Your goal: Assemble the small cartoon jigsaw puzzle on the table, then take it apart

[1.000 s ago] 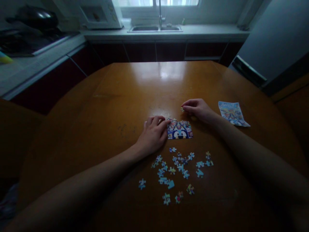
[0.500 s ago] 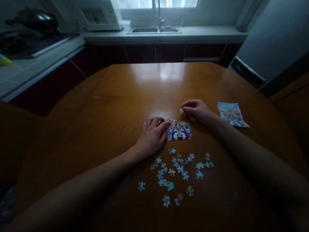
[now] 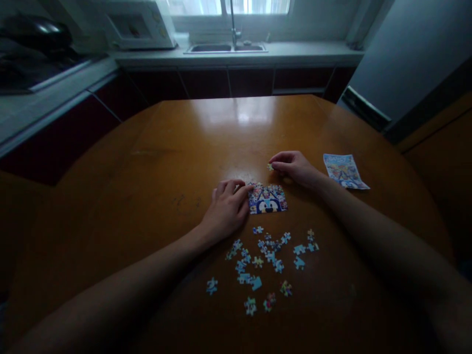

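A partly assembled jigsaw puzzle [image 3: 268, 200] with a blue dog's face lies flat on the wooden table [image 3: 177, 142]. My left hand [image 3: 227, 204] rests at its left side, fingers spread, the index fingertip touching its upper left edge. Beyond the puzzle's top edge, my right hand [image 3: 293, 167] pinches a small yellowish puzzle piece [image 3: 270, 167] between thumb and fingers, just above the table or on it; I cannot tell which. Several loose puzzle pieces [image 3: 271, 256], many light blue, are scattered on the near side of the assembled part.
A printed picture sheet [image 3: 345, 171] lies to the right of my right hand. Past the table are a counter with a sink [image 3: 224, 48], a white microwave [image 3: 138, 24] and a stove with a dark pan [image 3: 40, 32]. A grey fridge [image 3: 420, 59] stands at the right.
The whole view has shifted slightly, so everything appears a little further left. Both hands keep their poses; the right still pinches the puzzle piece.
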`<state>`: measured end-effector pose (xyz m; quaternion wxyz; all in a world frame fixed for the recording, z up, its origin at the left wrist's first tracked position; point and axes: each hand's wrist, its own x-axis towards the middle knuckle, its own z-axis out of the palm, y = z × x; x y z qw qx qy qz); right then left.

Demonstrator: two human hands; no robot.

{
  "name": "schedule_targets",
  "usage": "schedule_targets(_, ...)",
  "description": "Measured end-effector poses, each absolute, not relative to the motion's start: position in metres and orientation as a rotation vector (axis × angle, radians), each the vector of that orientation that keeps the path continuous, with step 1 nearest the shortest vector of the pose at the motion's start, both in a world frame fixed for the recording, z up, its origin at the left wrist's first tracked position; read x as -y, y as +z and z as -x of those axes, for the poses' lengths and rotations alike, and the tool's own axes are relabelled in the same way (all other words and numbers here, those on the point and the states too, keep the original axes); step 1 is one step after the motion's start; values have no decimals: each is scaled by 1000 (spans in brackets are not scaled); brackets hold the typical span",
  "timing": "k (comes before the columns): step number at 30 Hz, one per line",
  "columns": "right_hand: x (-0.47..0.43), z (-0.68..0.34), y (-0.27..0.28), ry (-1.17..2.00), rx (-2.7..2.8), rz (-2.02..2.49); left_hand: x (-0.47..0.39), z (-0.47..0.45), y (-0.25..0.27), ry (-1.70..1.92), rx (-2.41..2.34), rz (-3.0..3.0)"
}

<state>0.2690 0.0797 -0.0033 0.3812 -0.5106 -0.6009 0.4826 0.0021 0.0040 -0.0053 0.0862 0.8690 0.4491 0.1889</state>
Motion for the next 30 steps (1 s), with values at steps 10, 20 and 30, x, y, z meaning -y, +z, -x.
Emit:
schedule_targets(10, -78, -264, -2, 1206, 1429, 1215, -6, -2, -5, 552, -1334, -2592)
schedule_targets(20, 6, -269, 44, 1097, 1680, 1353, -6, -1, -8, 584, -1323, -2605)
schedule_targets(30, 57, -283, 23, 1028, 1874, 1565, -7, -3, -8, 550, -1342, -2604)
